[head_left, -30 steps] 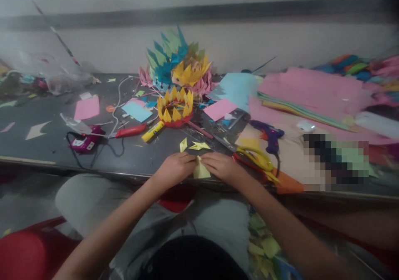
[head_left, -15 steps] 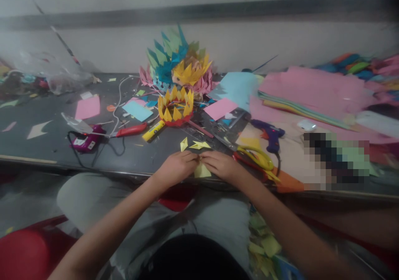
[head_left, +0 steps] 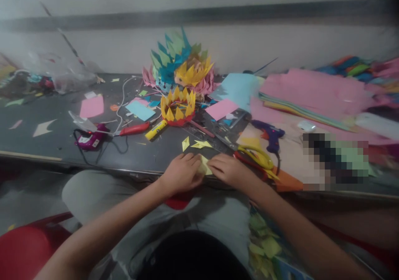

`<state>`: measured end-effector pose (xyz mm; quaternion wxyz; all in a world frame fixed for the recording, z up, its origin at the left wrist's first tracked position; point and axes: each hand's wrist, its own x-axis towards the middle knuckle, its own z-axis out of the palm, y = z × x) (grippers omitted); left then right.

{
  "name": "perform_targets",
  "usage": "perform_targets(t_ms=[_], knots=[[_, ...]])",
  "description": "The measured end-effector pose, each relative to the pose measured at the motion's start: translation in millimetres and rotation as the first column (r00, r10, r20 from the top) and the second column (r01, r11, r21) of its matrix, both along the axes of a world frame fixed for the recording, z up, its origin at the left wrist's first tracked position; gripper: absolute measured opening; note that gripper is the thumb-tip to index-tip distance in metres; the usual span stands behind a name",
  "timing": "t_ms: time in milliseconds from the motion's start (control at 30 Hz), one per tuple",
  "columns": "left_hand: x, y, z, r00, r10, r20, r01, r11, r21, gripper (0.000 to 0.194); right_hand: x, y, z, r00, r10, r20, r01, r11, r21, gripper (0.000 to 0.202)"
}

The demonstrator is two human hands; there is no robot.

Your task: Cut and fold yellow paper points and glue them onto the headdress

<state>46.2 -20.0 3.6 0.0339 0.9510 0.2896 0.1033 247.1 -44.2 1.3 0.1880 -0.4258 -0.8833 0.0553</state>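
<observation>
A small piece of pale yellow paper [head_left: 205, 165] lies at the table's front edge between my hands. My left hand [head_left: 183, 171] is closed on its left side, fingertips over the paper. On the other side, my right hand [head_left: 227, 168] pinches the right edge, fingers close together. Just beyond my fingers rest a folded yellow paper diamond [head_left: 185, 143] and a pointed yellow folded piece [head_left: 202, 144]. Farther back stands a yellow and red paper crown [head_left: 178, 107], with a yellow glue stick [head_left: 156, 130] beside it.
Yellow-handled scissors [head_left: 257, 157] and a blue glue gun [head_left: 269, 133] lie to the right, near stacked pink paper [head_left: 314, 91]. A red cutter [head_left: 134, 128] and a purple corded device [head_left: 90, 138] are left. Folded multicoloured paper [head_left: 171, 60] is piled against the wall.
My left hand has shifted down along the paper's left side, and my right hand slightly right. The paper's upper part now shows between them. The view has shifted slightly.
</observation>
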Motion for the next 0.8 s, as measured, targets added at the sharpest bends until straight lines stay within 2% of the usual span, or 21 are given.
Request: perform_targets(t_ms=[133,267,333,400,600,667,800], knots=[[-2,-9,-5.7,0.998,0.049,0.03,-0.047,0.998,-0.052,0.066,-10,11,-7.3,0.989,-0.138,-0.06,0.135,0.989,-0.052,0.023],[-3,-15,-9.9,0.996,0.067,0.051,-0.062,0.993,-0.096,0.079,-17,18,-11.3,0.989,-0.118,0.091,0.121,0.992,-0.021,0.025],[-5,-21,-10.0,0.994,0.091,0.056,-0.083,0.989,-0.124,0.077,-18,18,-11.5,0.987,-0.092,0.133,0.094,0.996,-0.008,0.026],[-10,-27,-9.5,0.989,0.133,0.067,-0.121,0.98,-0.158,0.072,-17,17,-11.3,0.99,-0.104,0.099,0.107,0.994,-0.024,0.027],[-19,-35,-10.4,0.978,0.187,0.094,-0.164,0.965,-0.206,0.05,-9,16,-5.5,0.959,-0.229,-0.168,0.195,0.962,-0.193,0.023],[-14,-36,-11.6,0.976,0.199,0.093,-0.179,0.966,-0.186,0.05,-8,10,-1.2,0.922,-0.316,-0.222,0.266,0.936,-0.229,0.024],[1,-46,-11.6,0.953,0.281,0.113,-0.266,0.955,-0.135,0.054,-14,-10,1.6,0.816,-0.534,-0.221,0.485,0.841,-0.24,0.023]])
